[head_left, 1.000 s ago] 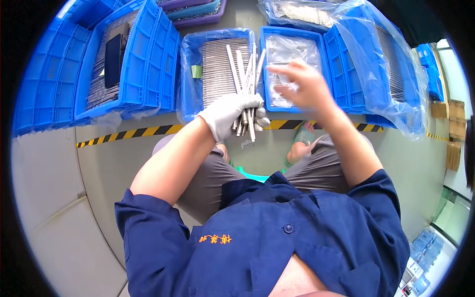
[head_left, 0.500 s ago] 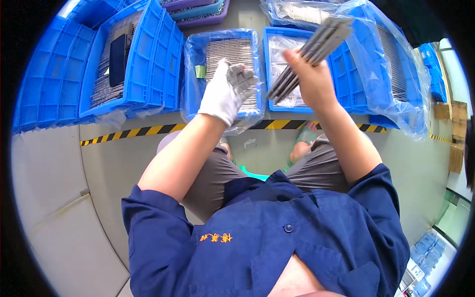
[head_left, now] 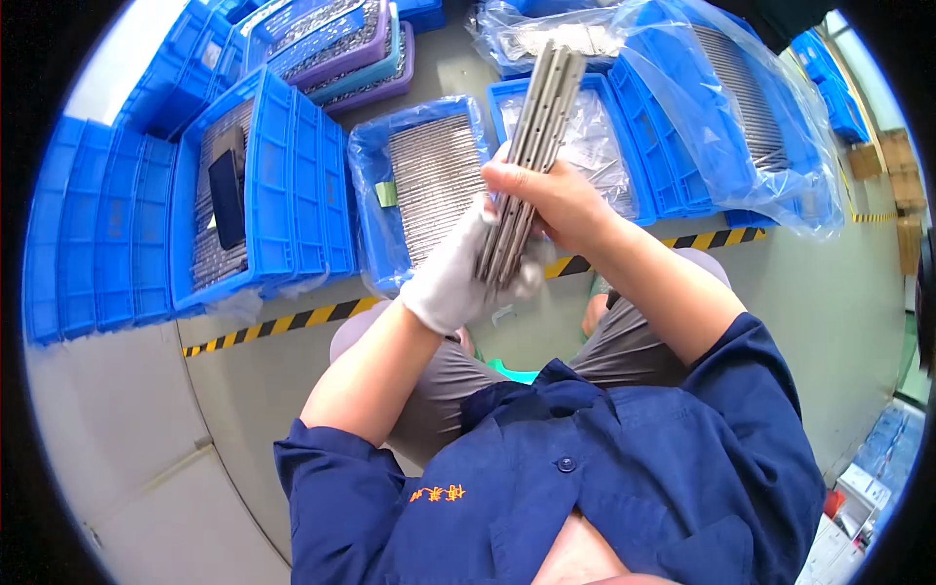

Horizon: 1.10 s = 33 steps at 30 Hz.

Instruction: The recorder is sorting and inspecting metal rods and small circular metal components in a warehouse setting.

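One bundle of long grey metal strips point(head_left: 526, 166) is held upright between two hands above the lap. The bare right hand point(head_left: 551, 200) is wrapped round its middle, fingers pressed together. The white-gloved left hand point(head_left: 458, 278) is cupped under its lower end, fingers curled. Beyond, two plastic-lined blue crates point(head_left: 429, 185) of strips are seen; the exact strip count cannot be told.

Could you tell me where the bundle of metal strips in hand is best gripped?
Around its middle, from the right side, I would judge: the bundle of metal strips stands nearly upright, the right hand already wraps its middle, and the gloved left hand cups its lower end.
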{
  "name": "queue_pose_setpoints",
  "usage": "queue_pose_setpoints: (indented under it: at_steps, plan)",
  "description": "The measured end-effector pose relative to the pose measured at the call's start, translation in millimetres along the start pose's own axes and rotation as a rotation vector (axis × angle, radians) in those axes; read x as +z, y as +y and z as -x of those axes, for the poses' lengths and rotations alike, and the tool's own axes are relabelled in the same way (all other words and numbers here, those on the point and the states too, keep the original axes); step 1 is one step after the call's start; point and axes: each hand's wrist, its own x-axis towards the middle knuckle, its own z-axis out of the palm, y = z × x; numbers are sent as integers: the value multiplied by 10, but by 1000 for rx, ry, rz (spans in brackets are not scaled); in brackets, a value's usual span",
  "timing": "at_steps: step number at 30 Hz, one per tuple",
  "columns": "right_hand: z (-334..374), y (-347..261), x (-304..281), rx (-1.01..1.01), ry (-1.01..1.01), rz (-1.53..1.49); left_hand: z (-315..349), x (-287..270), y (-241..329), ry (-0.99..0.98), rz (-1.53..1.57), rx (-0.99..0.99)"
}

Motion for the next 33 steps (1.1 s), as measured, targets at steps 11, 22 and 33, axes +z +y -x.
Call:
queue_pose_setpoints:
  at_steps: [11, 22, 33]
  plan:
    - [-129, 93, -438, 121, 291, -165, 196, -64, 196, 452, -805, 116]
    - [53, 162, -491, -378, -126, 1532, 289, -78, 257, 470, -817, 235]
    - [54, -342, -519, -432, -10, -34, 314, -21, 210, 457, -807, 254]
